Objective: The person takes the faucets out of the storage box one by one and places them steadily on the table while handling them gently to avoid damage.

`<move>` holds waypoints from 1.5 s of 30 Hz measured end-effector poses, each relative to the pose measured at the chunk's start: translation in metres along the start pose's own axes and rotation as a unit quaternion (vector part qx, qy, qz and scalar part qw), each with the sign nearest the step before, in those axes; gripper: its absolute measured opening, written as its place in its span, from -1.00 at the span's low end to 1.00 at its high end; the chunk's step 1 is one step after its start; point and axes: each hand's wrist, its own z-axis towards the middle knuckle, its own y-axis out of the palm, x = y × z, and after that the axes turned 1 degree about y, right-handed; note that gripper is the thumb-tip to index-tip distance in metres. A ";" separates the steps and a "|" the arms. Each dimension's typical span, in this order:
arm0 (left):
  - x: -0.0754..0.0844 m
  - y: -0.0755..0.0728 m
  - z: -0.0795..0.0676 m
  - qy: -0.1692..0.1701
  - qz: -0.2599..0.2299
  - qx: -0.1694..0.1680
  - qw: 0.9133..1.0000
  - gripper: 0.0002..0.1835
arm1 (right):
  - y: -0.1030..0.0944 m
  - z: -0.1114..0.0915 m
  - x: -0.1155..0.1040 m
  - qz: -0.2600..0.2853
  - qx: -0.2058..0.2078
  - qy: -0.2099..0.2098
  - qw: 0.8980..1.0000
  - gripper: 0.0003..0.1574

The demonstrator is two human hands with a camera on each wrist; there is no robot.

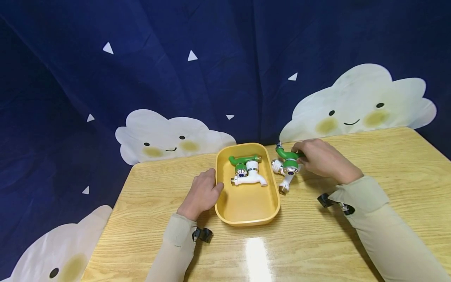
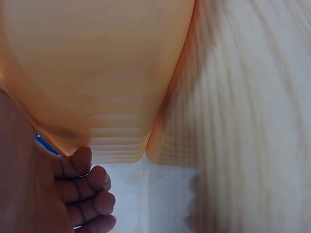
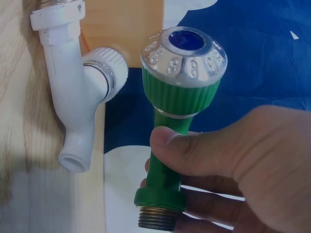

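Two hands (image 1: 318, 158), one tray (image 1: 246, 203), two green taps (image 1: 290, 164) and two white taps (image 1: 251, 179) share one table (image 1: 151, 192), with three clouds (image 1: 366, 92) and six triangles (image 1: 192, 56) spanning eight to three o'clock.

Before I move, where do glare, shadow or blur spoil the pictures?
Head: white glare on the table at the tray's near side, shadow beside the right sleeve; left wrist: tray wall soft, table pale; right wrist: held green tap fairly sharp, highlights on its silver cap.
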 end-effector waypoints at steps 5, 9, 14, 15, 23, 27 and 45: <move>0.000 0.000 0.000 0.001 -0.001 0.002 1.000 -0.79 | 0.000 0.000 0.001 -0.002 -0.003 0.001 1.000 -0.82; 0.001 0.000 0.000 0.002 0.000 0.003 1.000 -0.79 | 0.001 0.000 0.003 -0.001 -0.005 0.002 1.000 -0.82; 0.001 -0.001 -0.001 0.000 0.000 0.002 1.000 -0.81 | 0.001 0.000 0.004 0.000 -0.004 0.002 1.000 -0.81; 0.001 -0.001 -0.001 0.000 -0.001 0.002 1.000 -0.81 | 0.001 0.000 0.005 -0.001 -0.004 0.002 1.000 -0.80; 0.002 -0.001 -0.001 -0.001 -0.006 0.000 1.000 -0.82 | 0.002 0.000 0.008 -0.002 -0.003 0.001 1.000 -0.81; 0.002 -0.001 -0.001 0.000 -0.005 0.001 1.000 -0.83 | 0.003 0.000 0.009 -0.003 -0.001 0.000 1.000 -0.82; 0.000 -0.001 0.000 0.005 -0.001 0.005 1.000 -0.84 | 0.002 0.000 0.013 0.006 -0.015 0.014 1.000 -0.79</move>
